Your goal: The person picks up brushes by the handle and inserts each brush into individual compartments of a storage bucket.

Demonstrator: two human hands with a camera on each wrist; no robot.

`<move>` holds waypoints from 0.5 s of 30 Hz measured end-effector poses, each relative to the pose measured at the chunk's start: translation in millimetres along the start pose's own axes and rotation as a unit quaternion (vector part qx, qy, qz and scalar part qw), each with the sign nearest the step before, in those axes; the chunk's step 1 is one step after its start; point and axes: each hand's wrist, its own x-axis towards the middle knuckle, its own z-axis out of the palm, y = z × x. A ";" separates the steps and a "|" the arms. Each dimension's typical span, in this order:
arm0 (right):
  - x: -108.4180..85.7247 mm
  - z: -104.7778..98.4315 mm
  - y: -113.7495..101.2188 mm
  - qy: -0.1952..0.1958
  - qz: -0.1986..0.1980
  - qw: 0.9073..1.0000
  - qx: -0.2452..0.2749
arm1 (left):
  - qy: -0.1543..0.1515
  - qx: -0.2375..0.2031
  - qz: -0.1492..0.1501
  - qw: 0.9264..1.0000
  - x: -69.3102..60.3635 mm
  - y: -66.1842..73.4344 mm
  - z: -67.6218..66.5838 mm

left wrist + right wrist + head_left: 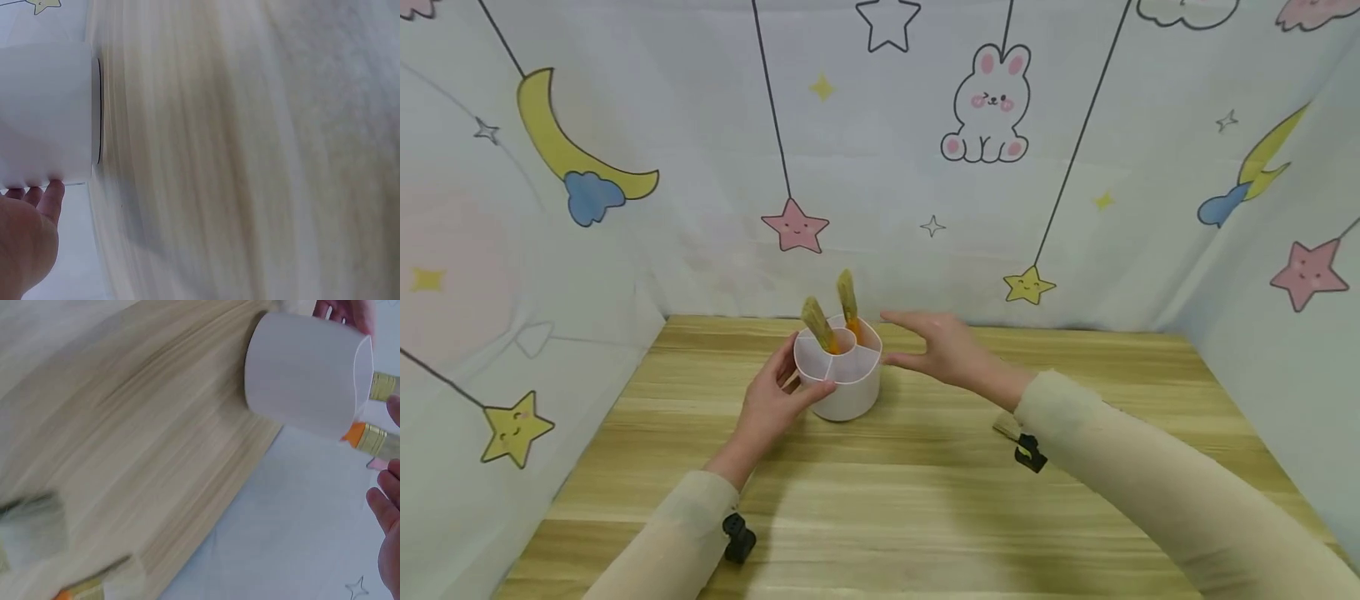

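A white round desk organizer [847,402] with several compartments stands upright on the table. Two paintbrushes with orange handles are in it, bristles up: one brush [817,323] leans out of the central cup, the other [847,293] rises from a rear compartment. My left hand [775,400] grips the organizer's left side, fingers behind and thumb in front; its fingers [52,199] touch the white wall. At the organizer's right rim my right hand [943,346] holds nothing, thumb and fingers spread apart. Whether its thumb touches the rim I cannot tell.
Two more brushes lie on the table at lower left in the right wrist view: a wide brush [37,528] and an orange-handled brush [87,589]. My right sleeve [1120,450] mostly hides them in the head view. Printed curtains [887,183] enclose the wooden table [865,517].
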 end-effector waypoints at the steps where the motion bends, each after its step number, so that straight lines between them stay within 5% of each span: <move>1: -3.1 -4.2 2.5 -0.006 0.003 1.000 0.005 | 0.001 0.002 -0.002 1.000 -0.3 0.4 -0.2; 15: -56.3 -45.9 32.4 -0.059 0.056 0.997 -0.020 | 0.003 0.013 -0.002 1.000 0.9 0.0 -0.2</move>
